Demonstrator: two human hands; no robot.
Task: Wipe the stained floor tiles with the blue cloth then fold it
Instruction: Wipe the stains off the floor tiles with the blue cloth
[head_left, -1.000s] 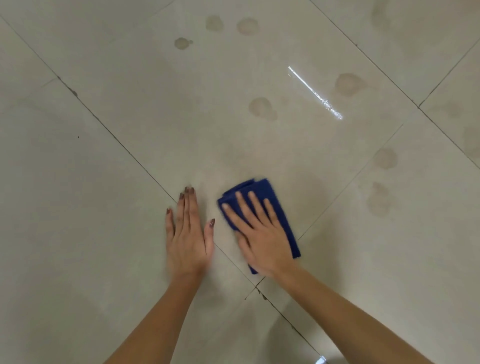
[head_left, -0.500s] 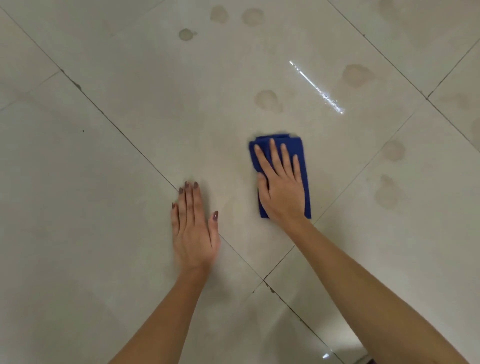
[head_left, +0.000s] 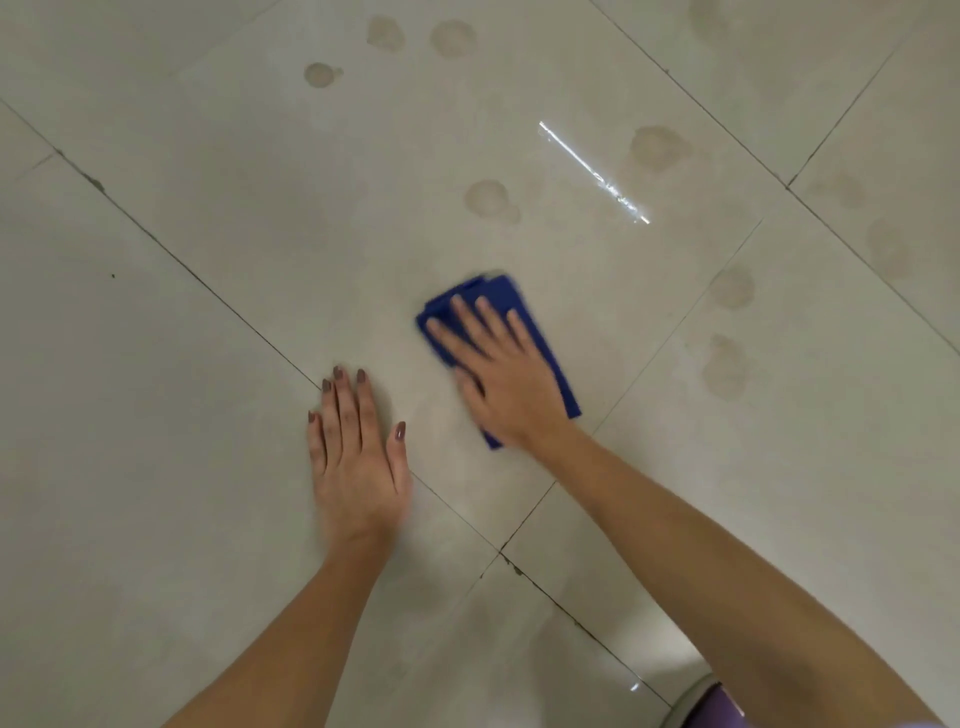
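Pressing a folded dark-blue cloth flat against pale glossy floor tiles — right hand on top.
Right hand lies spread, fingers extended, gripping nothing, palm down on the cloth; left hand rests open and flat on bare tile just beside it; brownish round stains sit beyond the right fingertips — more to its right.

no readable text, seemingly, anywhere
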